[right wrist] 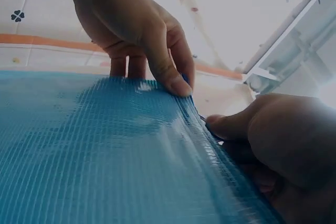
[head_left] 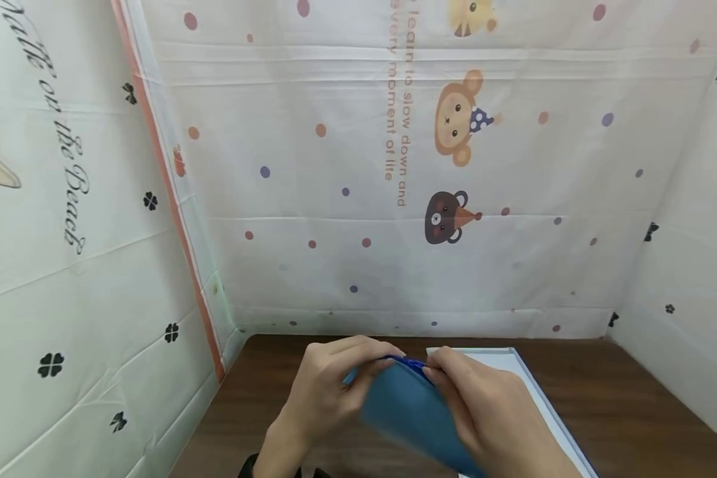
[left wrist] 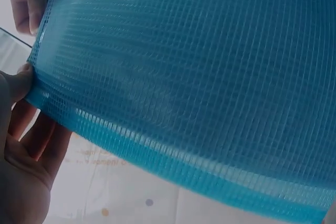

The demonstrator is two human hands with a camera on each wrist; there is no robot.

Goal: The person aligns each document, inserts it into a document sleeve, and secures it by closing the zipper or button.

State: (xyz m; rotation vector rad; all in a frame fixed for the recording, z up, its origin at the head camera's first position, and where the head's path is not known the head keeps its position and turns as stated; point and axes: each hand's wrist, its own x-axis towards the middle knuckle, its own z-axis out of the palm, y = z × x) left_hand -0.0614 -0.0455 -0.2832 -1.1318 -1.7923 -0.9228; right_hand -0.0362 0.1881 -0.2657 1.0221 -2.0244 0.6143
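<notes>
A blue mesh zip pouch (head_left: 403,415) is held up between both hands, with a darker blue zip edge (head_left: 411,364) along its top. My left hand (head_left: 337,382) pinches the pouch near a top corner, thumb on one face and fingers behind, as the left wrist view shows. Close beside it, my right hand (head_left: 484,401) pinches the same zip edge between thumb and fingers. The pouch's grid-patterned face (left wrist: 184,77) fills most of the left wrist view. Whether the right fingers hold a zip slider, I cannot tell.
Beneath and behind the right hand lies a white tray (head_left: 497,359) with a raised rim, on the dark brown wooden table (head_left: 579,378). White printed cloth (head_left: 311,179) hangs at the back and both sides of the table.
</notes>
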